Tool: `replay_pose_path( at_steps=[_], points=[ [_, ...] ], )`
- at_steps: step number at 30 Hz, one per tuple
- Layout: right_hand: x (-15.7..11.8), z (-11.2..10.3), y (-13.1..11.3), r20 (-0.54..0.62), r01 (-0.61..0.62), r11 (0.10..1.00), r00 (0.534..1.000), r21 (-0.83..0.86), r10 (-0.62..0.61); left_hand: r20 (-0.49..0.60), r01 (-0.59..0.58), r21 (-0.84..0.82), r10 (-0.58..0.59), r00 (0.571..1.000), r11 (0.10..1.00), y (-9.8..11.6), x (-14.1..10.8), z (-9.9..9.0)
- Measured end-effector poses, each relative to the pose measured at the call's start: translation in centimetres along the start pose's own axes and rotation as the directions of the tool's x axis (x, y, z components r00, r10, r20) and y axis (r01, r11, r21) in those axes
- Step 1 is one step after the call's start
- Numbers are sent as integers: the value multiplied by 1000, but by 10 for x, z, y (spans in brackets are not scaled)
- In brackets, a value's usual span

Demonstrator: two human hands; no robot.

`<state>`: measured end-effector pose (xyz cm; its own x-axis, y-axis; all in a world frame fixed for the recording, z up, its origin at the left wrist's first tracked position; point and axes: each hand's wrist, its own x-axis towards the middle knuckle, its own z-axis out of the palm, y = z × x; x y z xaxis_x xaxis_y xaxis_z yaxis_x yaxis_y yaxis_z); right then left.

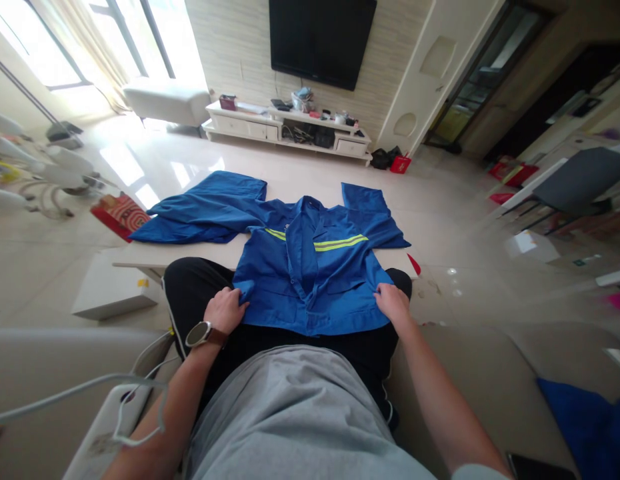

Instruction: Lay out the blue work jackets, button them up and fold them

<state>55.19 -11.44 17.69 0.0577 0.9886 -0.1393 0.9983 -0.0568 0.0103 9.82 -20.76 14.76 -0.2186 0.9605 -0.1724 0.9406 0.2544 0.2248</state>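
A blue jacket (270,267) with yellow-green stripes is lying front up, its sleeves spreading across the counter (143,256) and its hem reaching over the person's black trousers (190,287); the left hand (226,310) is pinching bunched cloth at one lower side; the right hand (393,302) is pinching the opposite lower edge; a television (323,40) is hanging beyond.

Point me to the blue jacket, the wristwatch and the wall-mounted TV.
Blue jacket (269,261), head view: on its front panel.
Wristwatch (198,334), head view: on its dial.
Wall-mounted TV (320,40), head view: on its screen.
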Motion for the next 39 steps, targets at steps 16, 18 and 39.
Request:
replay_pose_path(
  at_steps=[16, 18, 39],
  points=[
    [-64, 2, 89, -31, -35, 981, 999, 190, 42, 9, -59, -121, 60, 998, 991, -7, -58, -10],
    [-59, -2, 75, -156, 9, 996, 988, 94, 6, -8, -98, -9, 98, 995, 995, 1, -55, -16],
    [45, 29, -127, 245, 348, 925, 893, 156, -377, 160, -113, -433, 200, 967, 894, 139, 46, 61]
  ],
)
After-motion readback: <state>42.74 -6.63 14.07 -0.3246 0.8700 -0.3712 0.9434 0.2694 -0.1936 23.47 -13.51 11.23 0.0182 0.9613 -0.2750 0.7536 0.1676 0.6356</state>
